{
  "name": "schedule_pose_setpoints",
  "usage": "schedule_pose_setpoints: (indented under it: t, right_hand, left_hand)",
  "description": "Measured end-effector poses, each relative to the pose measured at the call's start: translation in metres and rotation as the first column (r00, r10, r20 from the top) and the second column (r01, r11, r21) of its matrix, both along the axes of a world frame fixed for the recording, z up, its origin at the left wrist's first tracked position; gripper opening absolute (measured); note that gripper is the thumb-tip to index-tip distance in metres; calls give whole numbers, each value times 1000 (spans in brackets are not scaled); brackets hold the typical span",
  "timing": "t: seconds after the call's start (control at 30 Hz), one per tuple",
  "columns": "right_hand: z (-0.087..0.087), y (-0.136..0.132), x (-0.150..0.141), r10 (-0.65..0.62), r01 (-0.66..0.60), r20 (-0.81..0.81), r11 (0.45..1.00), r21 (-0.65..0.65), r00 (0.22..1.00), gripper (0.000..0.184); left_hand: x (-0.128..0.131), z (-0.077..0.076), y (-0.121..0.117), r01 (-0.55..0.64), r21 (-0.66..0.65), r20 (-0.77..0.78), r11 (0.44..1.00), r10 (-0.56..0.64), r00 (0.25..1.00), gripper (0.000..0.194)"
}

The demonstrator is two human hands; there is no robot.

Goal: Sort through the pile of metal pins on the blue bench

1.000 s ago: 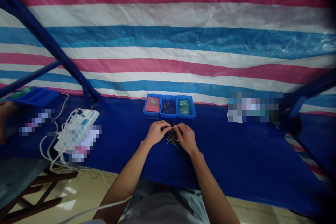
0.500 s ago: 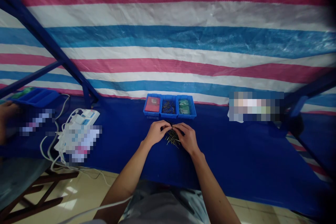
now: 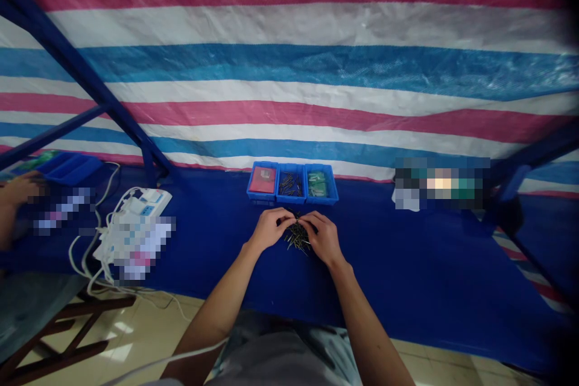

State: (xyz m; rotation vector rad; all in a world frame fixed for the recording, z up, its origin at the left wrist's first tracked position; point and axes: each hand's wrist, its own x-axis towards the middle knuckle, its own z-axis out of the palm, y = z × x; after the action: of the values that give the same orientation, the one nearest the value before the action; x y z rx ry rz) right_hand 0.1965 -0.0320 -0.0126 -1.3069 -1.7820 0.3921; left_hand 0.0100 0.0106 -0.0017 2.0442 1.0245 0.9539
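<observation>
My left hand (image 3: 272, 228) is closed in a pinch at the upper left of a loose pile of thin metal pieces (image 3: 297, 239), dark and brassy, like long screws or drill bits. My right hand (image 3: 322, 234) pinches at the pile's upper right, its fingertips close to those of the left. Whatever lies between the fingertips is too small to make out. Just beyond the hands stand three joined blue bins: the left bin (image 3: 261, 197) holds a pink-red flat item, the middle bin (image 3: 291, 199) similar dark slender pieces, the right bin (image 3: 322, 199) green and whitish small pieces.
A white power strip (image 3: 156, 200) with tangled white cables (image 3: 107, 247) lies on the blue table (image 3: 203, 217) at left. Farther left, another person's hand (image 3: 22, 188) is near a blue tray (image 3: 75, 167). Blurred items (image 3: 438, 184) sit at back right, before a striped tarp (image 3: 289, 111).
My fingertips have parted slightly over the pile; both hands otherwise stay in place. At far left, the other person's hand has moved right, toward the blue tray.
</observation>
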Motion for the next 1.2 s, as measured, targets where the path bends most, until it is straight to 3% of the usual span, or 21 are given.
schedule_pose_setpoints:
  t: [0.53,0.77,0.97,1.2]
  right_hand:
    - [7,1,0,-30,29,170,1000,4,985,41]
    - [7,-1,2,-8,6,65,999,32,998,19]
    - [-3,3,3,-1,-1,62,999,32,998,18]
    - [2,1,3,-2,1,83,1000,18,997,23]
  left_hand:
    - [-1,-2,0,13,2,1,1000,-13,1000,20]
    - [-1,-2,1,-3,-5,22,1000,3,1000,20]
    - [0,-3,0,-5,-14,22,1000,5,1000,21]
    - [0,-1,-1,-7,-10,15,1000,7,1000,21]
